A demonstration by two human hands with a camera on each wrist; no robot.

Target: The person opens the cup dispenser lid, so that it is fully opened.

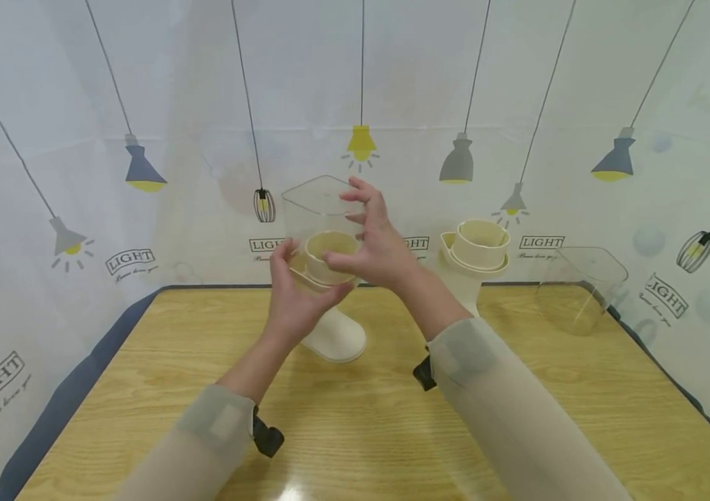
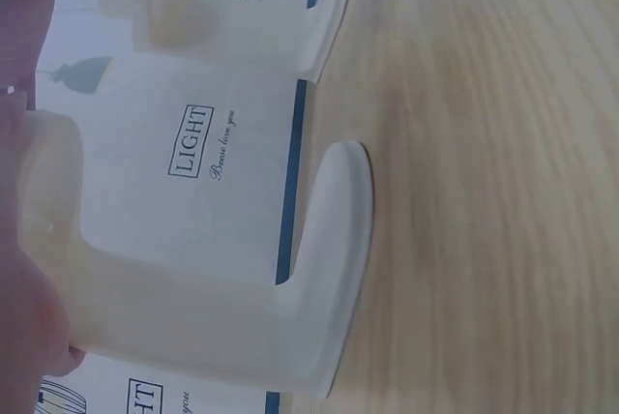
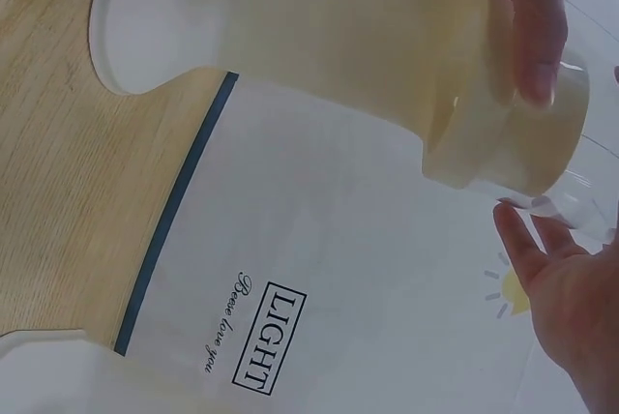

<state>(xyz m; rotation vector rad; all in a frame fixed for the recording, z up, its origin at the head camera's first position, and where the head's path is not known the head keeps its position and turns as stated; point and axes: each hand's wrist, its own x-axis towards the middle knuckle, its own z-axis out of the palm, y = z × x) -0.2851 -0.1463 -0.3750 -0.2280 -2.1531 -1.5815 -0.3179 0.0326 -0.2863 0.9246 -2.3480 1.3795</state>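
A cream plastic stand [image 1: 337, 339] with an oval foot stands on the table, a round ring-shaped collar [image 1: 328, 243] at its top. My left hand [image 1: 297, 296] grips the stand's head, thumb across the front and fingers on the left side; in the left wrist view the hand [image 2: 29, 288] shows only partly. A clear, open-topped container [image 1: 311, 202] rises just behind the collar. Around its right side my right hand [image 1: 386, 247] curves, holding it, with the thumb by the collar. The right wrist view has these fingertips [image 3: 513, 225] at the clear plastic beside the collar [image 3: 546, 143].
Another cream stand [image 1: 464, 285] of the same shape stands to the right. Further right on the wooden table [image 1: 355, 431] is a clear container [image 1: 574, 299]. A white sheet [image 1: 198, 174] printed with lamps hangs behind, its dark blue border [image 1: 98, 351] along the table's edge.
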